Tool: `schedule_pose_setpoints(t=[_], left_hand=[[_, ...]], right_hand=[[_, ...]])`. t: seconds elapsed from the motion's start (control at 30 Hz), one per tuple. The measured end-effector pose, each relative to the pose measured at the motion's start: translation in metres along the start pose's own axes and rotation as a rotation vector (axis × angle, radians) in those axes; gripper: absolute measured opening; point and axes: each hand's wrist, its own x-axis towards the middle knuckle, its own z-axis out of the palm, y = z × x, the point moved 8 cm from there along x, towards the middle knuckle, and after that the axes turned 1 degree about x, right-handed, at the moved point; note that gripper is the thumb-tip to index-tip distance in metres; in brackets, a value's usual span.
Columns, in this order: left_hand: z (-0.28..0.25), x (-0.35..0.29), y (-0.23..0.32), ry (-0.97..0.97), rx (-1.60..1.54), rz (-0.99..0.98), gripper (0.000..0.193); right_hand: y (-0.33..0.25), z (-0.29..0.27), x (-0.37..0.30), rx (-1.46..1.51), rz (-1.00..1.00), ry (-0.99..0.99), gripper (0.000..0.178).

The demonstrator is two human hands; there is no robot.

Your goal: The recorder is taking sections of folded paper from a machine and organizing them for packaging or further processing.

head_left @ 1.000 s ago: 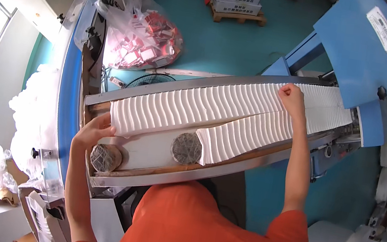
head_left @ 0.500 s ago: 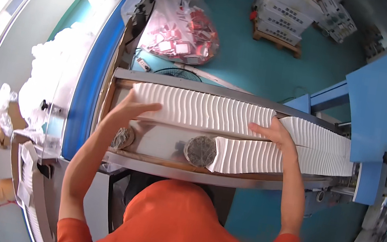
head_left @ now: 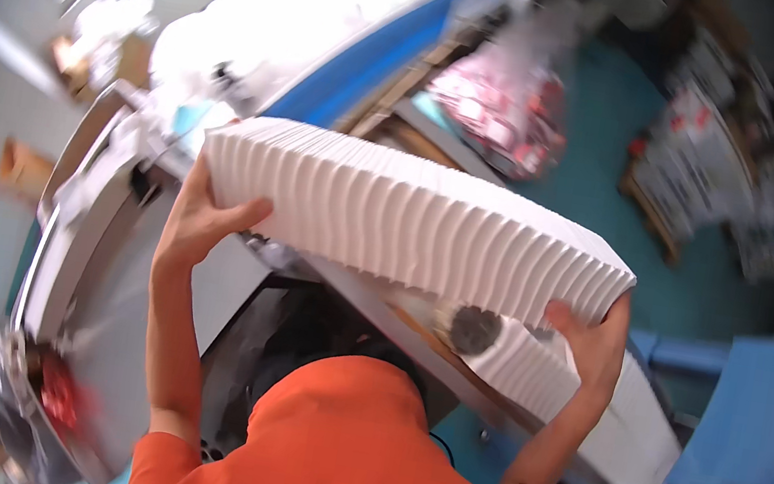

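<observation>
A long row of white, thin, ribbed pieces [head_left: 411,216], pressed together like a packed stack of folded paper, hangs above the work surface between my hands. My left hand [head_left: 199,227] grips its left end, thumb on the near side. At the right end my right hand [head_left: 594,341] is closed the same way, thumb in front and fingers behind. Further rows of the same white pieces [head_left: 538,373] lie on the metal-edged table under and beyond my right forearm. A round grey block [head_left: 474,332] stands against their left end.
A blue-edged machine or conveyor [head_left: 376,53] runs behind the row, beside a white plastic heap [head_left: 237,36]. A clear bag of red-and-white pieces [head_left: 510,104] sits on the floor. Cartons on a pallet [head_left: 689,158] stand far right, a blue cabinet [head_left: 743,420] nearer.
The row has been lifted off the table and brought nearer and to the left in both hands. The whole view has turned to the left, with blur.
</observation>
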Motion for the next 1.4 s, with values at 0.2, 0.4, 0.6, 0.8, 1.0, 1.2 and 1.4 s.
schedule_pose_setpoints(t=[0.2, 0.4, 0.6, 0.8, 1.0, 1.2, 1.4], left_hand=[[-0.218, -0.217, -0.133, 0.534, -0.087, -0.192, 0.089], [-0.320, -0.449, -0.259, 0.949, -0.079, -0.617, 0.076], [-0.379, -0.514, -0.247, 1.149, 0.349, -0.980, 0.081], [-0.386, -0.503, -0.237, 1.434, 0.740, -1.043, 0.100], [-0.382, -0.472, -0.229, 1.391, 0.759, -1.001, 0.099], [-0.381, -0.463, -0.230, 1.376, 0.865, -1.051, 0.096], [-0.378, -0.456, -0.227, 1.383, 0.840, -0.976, 0.096]], right_hand=[[-0.093, 0.244, -0.036, -0.216, -0.127, -0.613, 0.088], [-0.041, 0.501, -0.140, -0.422, -0.282, -1.186, 0.085], [-0.037, 0.587, -0.136, -0.128, -0.152, -1.135, 0.047], [-0.002, 0.587, -0.135, 0.190, 0.454, -1.268, 0.046], [-0.049, 0.589, -0.120, -0.089, -0.200, -1.106, 0.050], [-0.001, 0.593, -0.114, 0.165, 0.389, -1.175, 0.042], [-0.009, 0.578, -0.101, 0.100, 0.211, -1.359, 0.038]])
